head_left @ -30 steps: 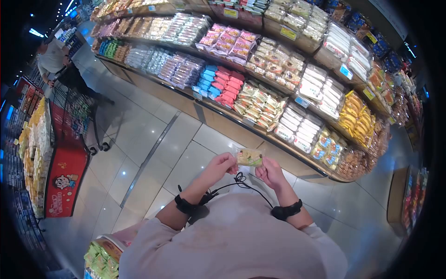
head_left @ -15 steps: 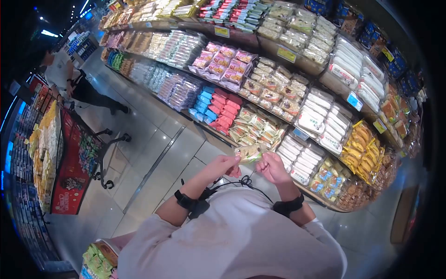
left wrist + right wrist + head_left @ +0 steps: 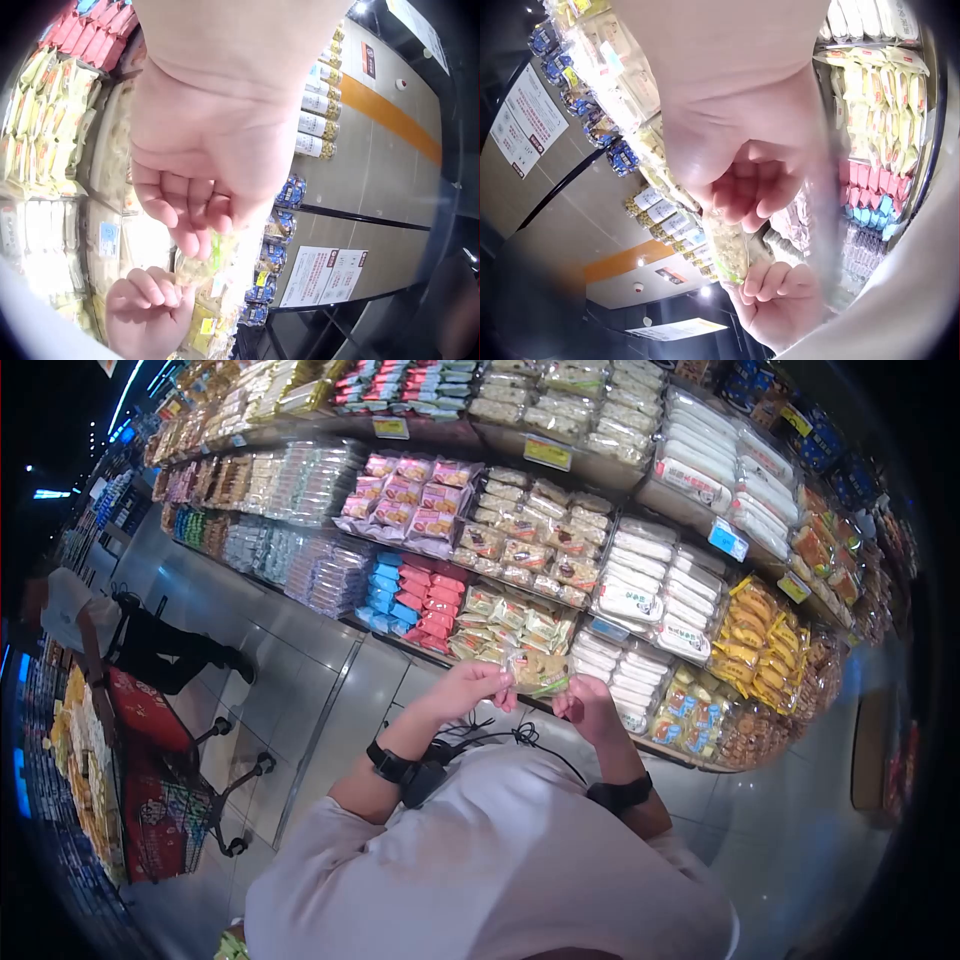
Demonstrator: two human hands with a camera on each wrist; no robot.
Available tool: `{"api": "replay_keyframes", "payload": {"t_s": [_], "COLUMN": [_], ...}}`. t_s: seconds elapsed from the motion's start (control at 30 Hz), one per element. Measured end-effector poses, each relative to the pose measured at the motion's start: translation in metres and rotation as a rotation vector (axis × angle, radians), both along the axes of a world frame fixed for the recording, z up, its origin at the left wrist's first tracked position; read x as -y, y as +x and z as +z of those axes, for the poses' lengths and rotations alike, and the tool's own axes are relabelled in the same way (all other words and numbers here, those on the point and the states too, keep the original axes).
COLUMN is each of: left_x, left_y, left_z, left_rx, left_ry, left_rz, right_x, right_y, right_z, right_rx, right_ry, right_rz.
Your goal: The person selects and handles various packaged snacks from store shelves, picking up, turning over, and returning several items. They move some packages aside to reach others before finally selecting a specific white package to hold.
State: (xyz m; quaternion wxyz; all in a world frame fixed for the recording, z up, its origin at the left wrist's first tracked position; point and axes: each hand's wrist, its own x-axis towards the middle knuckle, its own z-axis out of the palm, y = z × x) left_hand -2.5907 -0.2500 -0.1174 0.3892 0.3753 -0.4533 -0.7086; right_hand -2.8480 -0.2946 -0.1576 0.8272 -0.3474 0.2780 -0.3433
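Note:
A small clear-wrapped snack packet [image 3: 540,672], pale with a green patch along its lower edge, is held up in front of the chest. My left hand [image 3: 470,690] pinches its left end between thumb and curled fingers. At the opposite end, my right hand [image 3: 590,705] grips the packet's edge. The left wrist view shows the packet [image 3: 196,268] stretched between the left fingers and the right hand [image 3: 150,307]. Its pale contents show through the wrapper in the right wrist view, where the packet [image 3: 726,251] spans both hands.
Tiered shelves of packaged snacks [image 3: 520,620] curve ahead, close beyond the hands. A person [image 3: 150,640] stands at the left beside a trolley [image 3: 215,810] and a red display stand [image 3: 150,710]. Dark cables [image 3: 525,732] hang below the hands. A brown bin [image 3: 872,750] stands far right.
The head view has shifted, and the shelves now sit farther left and closer. Both hands keep hold of the packet, now turned flatter to the camera. The person at left appears lower and nearer.

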Motion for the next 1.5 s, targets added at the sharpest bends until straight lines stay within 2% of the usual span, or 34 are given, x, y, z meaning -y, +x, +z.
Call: {"api": "replay_keyframes", "payload": {"t_s": [0.1, 0.17, 0.2, 0.3, 0.37, 0.47, 0.6, 0.7, 0.97, 1.0, 1.03, 1.1, 1.13, 1.23, 1.3, 1.37, 1.4, 1.43, 1.5], "left_x": [0.016, 0.028, 0.032, 0.049, 0.063, 0.077, 0.083, 0.089, 0.097, 0.099, 0.100, 0.100, 0.102, 0.110, 0.117, 0.120, 0.119, 0.125, 0.137], "left_y": [0.015, 0.028, 0.033, 0.045, 0.052, 0.060, 0.074, 0.085, 0.102, 0.103, 0.100, 0.094, 0.091, 0.093, 0.096, 0.092, 0.094, 0.096, 0.099], "left_z": [0.009, 0.011, 0.015, 0.012, 0.018, 0.021, 0.027, 0.016, 0.010, 0.001, 0.007, 0.022, 0.019, 0.015, 0.010, 0.031, 0.053, 0.054, 0.057], "left_rx": [0.098, 0.308, 0.314, 0.307, 0.290, 0.300, 0.320, 0.364, 0.348, 0.293, 0.286, 0.206, 0.118, 0.153, 0.189, 0.246, 0.375, 0.373, 0.550], "left_ry": [-0.036, -0.071, -0.062, -0.085, -0.150, -0.187, -0.212, -0.196, -0.239, -0.123, -0.141, -0.018, -0.065, -0.158, -0.204, -0.221, -0.215, -0.230, -0.563], "left_rz": [-0.011, -0.061, -0.077, -0.104, -0.177, -0.260, -0.227, -0.190, -0.166, -0.151, -0.153, -0.022, -0.012, -0.134, -0.175, -0.083, -0.091, -0.096, -0.055], "right_x": [0.001, 0.004, 0.006, 0.013, 0.021, 0.029, 0.038, 0.045, 0.054, 0.054, 0.057, 0.062, 0.063, 0.065, 0.067, 0.067, 0.070, 0.073, 0.077], "right_y": [0.005, 0.011, 0.012, 0.021, 0.025, 0.034, 0.048, 0.061, 0.091, 0.091, 0.090, 0.088, 0.088, 0.095, 0.101, 0.115, 0.117, 0.121, 0.131], "right_z": [-0.003, -0.004, 0.000, -0.004, 0.006, -0.001, 0.008, 0.020, 0.031, 0.034, 0.029, 0.031, 0.035, 0.044, 0.058, 0.095, 0.096, 0.105, 0.134], "right_rx": [-0.045, -0.160, -0.299, -0.284, -0.328, -0.095, -0.096, -0.159, -0.359, -0.392, -0.426, -0.404, -0.435, -0.500, -0.540, -0.910, -0.968, -0.975, -1.253], "right_ry": [-0.046, -0.224, -0.312, -0.341, -0.272, -0.060, -0.016, -0.083, -0.274, -0.287, -0.336, -0.343, -0.341, -0.442, -0.394, -1.044, -1.122, -1.131, -1.486], "right_rz": [-0.048, -0.085, -0.082, -0.126, -0.098, -0.169, -0.172, -0.064, -0.051, -0.055, -0.101, -0.093, -0.077, -0.047, -0.062, -0.151, -0.136, -0.148, -0.226]}}
